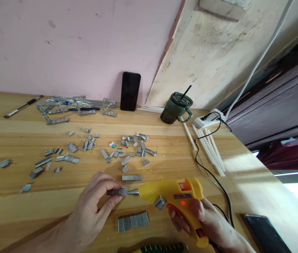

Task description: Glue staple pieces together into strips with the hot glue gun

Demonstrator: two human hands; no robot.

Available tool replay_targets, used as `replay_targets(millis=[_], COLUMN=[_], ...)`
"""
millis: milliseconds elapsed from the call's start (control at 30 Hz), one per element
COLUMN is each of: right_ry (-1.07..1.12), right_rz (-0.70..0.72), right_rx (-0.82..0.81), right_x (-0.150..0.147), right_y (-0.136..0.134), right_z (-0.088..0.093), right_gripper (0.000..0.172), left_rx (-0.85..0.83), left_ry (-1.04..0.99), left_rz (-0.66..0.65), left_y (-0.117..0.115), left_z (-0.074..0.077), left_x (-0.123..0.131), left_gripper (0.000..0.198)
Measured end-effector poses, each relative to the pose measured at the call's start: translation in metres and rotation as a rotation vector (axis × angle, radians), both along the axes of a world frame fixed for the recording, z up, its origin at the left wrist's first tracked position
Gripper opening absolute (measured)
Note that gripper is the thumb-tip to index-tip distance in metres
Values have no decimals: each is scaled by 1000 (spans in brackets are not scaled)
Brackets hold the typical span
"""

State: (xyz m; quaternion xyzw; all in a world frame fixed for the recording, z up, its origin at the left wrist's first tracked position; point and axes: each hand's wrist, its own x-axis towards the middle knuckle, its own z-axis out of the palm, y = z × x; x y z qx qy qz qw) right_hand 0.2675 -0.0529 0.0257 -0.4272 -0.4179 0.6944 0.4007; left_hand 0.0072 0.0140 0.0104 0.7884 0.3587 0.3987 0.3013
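Note:
My left hand (92,205) pinches a short block of staples (120,191) between thumb and fingers. A yellow hot glue gun (155,189) is gripped in my right hand (209,216), with fingers near the trigger and a red light lit on its side. Its metal nozzle (132,192) points left and meets or nearly meets the end of the staple block. A small grey metal piece (160,202) shows against the gun's side. Below the nozzle lies a row of joined staple blocks (133,222), and just above it another staple strip (131,177).
Loose staple pieces (138,144) are scattered across the wooden table (170,158). Behind stand a phone (130,91) and a green lidded mug (176,108). White glue sticks (209,147), a power strip (209,119) and a black cord (212,175) lie right; another phone (266,232) lies front right.

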Motion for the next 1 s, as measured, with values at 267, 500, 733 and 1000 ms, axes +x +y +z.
replay_targets(millis=[267, 500, 733, 1000], right_ry=[22, 5, -39, -36], right_rz=[16, 24, 0, 21], right_rx=[-1, 14, 24, 32], right_x=[0, 1, -2, 0], right_y=[-1, -1, -1, -1], right_z=[0, 1, 5, 4], right_gripper=[62, 61, 58, 62], left_rx=[-39, -47, -20, -23], left_ry=[8, 3, -3, -3], left_rz=[-11, -3, 10, 22], left_y=[-1, -1, -1, 1], left_z=[-4, -5, -1, -4], left_x=[-1, -2, -1, 0], left_gripper=[13, 15, 14, 11])
